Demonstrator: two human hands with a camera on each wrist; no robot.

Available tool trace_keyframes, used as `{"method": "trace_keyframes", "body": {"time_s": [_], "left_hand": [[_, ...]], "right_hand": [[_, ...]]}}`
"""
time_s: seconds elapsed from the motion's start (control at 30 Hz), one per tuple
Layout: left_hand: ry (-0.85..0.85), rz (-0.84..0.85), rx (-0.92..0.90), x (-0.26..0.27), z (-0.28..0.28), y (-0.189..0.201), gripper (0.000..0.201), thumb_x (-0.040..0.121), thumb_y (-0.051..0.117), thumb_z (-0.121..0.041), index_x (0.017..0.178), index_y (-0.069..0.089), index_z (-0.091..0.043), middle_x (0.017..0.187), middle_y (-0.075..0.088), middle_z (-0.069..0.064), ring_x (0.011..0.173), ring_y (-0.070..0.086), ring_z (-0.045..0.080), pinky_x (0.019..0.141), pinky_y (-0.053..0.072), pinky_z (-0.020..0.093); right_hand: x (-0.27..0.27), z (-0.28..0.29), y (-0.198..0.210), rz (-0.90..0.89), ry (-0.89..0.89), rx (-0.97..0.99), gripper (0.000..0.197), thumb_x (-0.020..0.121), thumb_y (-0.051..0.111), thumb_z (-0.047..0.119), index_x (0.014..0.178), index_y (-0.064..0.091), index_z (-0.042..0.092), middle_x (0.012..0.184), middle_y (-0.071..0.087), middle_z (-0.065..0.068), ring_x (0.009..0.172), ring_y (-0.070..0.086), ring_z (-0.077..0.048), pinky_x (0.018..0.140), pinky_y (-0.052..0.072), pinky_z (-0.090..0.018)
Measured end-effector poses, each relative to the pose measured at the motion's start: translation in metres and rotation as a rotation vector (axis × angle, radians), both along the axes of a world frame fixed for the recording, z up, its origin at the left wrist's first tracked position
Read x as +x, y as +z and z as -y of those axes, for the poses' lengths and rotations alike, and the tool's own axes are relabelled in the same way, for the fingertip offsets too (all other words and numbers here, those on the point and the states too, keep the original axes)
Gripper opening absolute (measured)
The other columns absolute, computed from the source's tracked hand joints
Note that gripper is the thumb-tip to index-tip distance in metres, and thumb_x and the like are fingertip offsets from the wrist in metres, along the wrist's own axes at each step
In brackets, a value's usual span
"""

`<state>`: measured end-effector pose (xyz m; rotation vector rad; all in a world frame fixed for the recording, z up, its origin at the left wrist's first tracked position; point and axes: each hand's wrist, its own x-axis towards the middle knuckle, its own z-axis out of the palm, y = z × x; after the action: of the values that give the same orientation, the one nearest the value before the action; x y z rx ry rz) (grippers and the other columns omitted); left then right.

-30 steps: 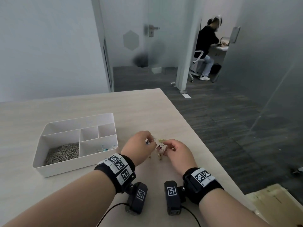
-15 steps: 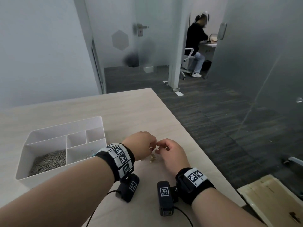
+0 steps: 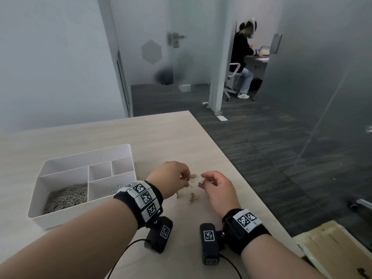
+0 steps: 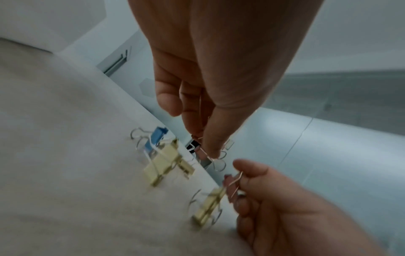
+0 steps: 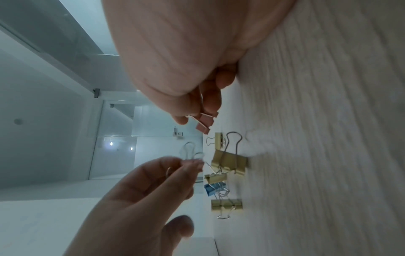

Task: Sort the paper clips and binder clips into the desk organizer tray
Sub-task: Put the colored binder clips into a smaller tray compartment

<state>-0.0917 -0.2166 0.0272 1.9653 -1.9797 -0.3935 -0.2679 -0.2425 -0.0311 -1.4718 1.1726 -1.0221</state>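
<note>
My left hand [image 3: 184, 177] hovers just above the table and pinches the wire handles of a small binder clip [image 5: 215, 177] whose body looks gold. Right of it, my right hand [image 3: 203, 179] pinches a pink binder clip [image 5: 205, 123] by its wire handle, clear of the table. Between and under the hands lie loose gold binder clips [image 3: 193, 198] and a blue binder clip [image 4: 157, 136]. The white organizer tray [image 3: 84, 156] stands to the left; its big left compartment holds a pile of paper clips [image 3: 66, 198], and its front right one holds some binder clips [image 3: 113, 191].
The table's right edge [image 3: 241, 186] runs close past my right hand, with dark carpet beyond. A cardboard box [image 3: 332, 248] sits on the floor at the lower right. Far off, a person [image 3: 241, 57] sits at a desk behind glass walls.
My hands were touching over the clips and have drawn a little apart. The pink clip has come away with my right hand.
</note>
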Motion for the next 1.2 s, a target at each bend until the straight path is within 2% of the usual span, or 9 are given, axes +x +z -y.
{"method": "trace_keyframes", "body": {"time_s": [0.23,0.4,0.5,0.6,0.8,0.93,1.07,1.13,1.2], "left_hand": [[0.216,-0.287,-0.133,0.056,-0.042,0.025,0.009,0.08,0.079,-0.03,0.079,0.071,-0.03,0.073,0.066,-0.019,0.062,0.058,-0.007,0.056,0.041,0.014],[0.435,-0.436,-0.189,0.115,-0.064,0.035,0.012,0.078,0.083,-0.027,0.077,0.07,-0.027,0.075,0.073,-0.004,0.056,0.065,0.013,0.054,0.057,0.031],[0.486,-0.408,-0.193,0.135,-0.065,0.034,0.012,0.079,0.081,-0.022,0.077,0.07,-0.025,0.083,0.071,-0.003,0.057,0.065,0.016,0.048,0.052,0.025],[0.49,-0.333,-0.17,0.144,-0.059,0.031,0.011,0.078,0.08,-0.023,0.077,0.07,-0.026,0.085,0.069,-0.008,0.066,0.066,0.018,0.055,0.056,0.03],[0.493,-0.167,-0.108,0.146,-0.05,0.023,0.011,0.077,0.079,-0.035,0.08,0.071,-0.028,0.084,0.07,-0.012,0.082,0.064,0.013,0.07,0.051,0.027],[0.496,-0.163,-0.088,0.146,-0.054,0.021,0.012,0.081,0.072,-0.029,0.093,0.074,-0.028,0.095,0.072,-0.012,0.089,0.064,0.011,0.078,0.049,0.024],[0.491,-0.197,-0.116,0.148,-0.063,0.02,0.019,0.083,0.074,-0.037,0.1,0.069,-0.03,0.096,0.065,-0.017,0.091,0.06,0.008,0.075,0.043,0.023],[0.49,-0.214,-0.125,0.149,-0.066,0.02,0.024,0.079,0.078,-0.041,0.1,0.068,-0.032,0.096,0.063,-0.02,0.091,0.059,0.005,0.076,0.043,0.023],[0.483,-0.233,-0.14,0.148,-0.068,0.02,0.02,0.081,0.076,-0.033,0.1,0.068,-0.033,0.101,0.065,-0.019,0.096,0.061,0.008,0.08,0.044,0.024]], "right_hand": [[0.01,-0.003,0.021,0.033,-0.045,0.009,0.023,0.091,0.058,-0.001,0.089,0.073,0.017,0.076,0.075,0.0,0.071,0.069,-0.008,0.066,0.055,-0.024],[0.06,-0.021,0.051,0.05,0.111,-0.024,0.021,0.091,0.059,-0.001,0.088,0.074,0.013,0.078,0.075,-0.011,0.064,0.068,-0.015,0.068,0.063,-0.032],[0.096,-0.025,0.061,0.024,0.206,-0.039,0.017,0.09,0.063,0.005,0.087,0.076,0.015,0.081,0.072,-0.001,0.065,0.064,-0.008,0.059,0.056,-0.024],[0.128,-0.023,0.061,-0.032,0.247,-0.077,0.016,0.087,0.067,0.012,0.083,0.079,0.023,0.072,0.07,0.014,0.061,0.059,0.002,0.06,0.047,-0.024],[0.169,-0.021,0.064,-0.056,0.228,-0.019,0.019,0.087,0.064,0.013,0.081,0.077,0.026,0.078,0.075,-0.007,0.062,0.062,-0.014,0.057,0.05,-0.031],[0.179,-0.018,0.061,-0.125,0.253,-0.039,0.024,0.086,0.063,0.014,0.075,0.073,0.033,0.078,0.074,0.01,0.067,0.064,-0.011,0.075,0.06,-0.039],[0.182,-0.018,0.057,-0.148,0.293,-0.044,0.014,0.088,0.067,0.02,0.087,0.072,0.033,0.091,0.075,0.009,0.077,0.065,-0.011,0.085,0.06,-0.041],[0.179,-0.018,0.056,-0.129,0.3,-0.044,0.014,0.09,0.066,0.018,0.098,0.073,0.027,0.094,0.074,0.007,0.073,0.065,-0.011,0.079,0.06,-0.034],[0.169,-0.019,0.058,-0.105,0.295,-0.034,0.018,0.092,0.062,0.014,0.102,0.073,0.023,0.092,0.073,0.007,0.062,0.062,-0.008,0.061,0.055,-0.021]]}}
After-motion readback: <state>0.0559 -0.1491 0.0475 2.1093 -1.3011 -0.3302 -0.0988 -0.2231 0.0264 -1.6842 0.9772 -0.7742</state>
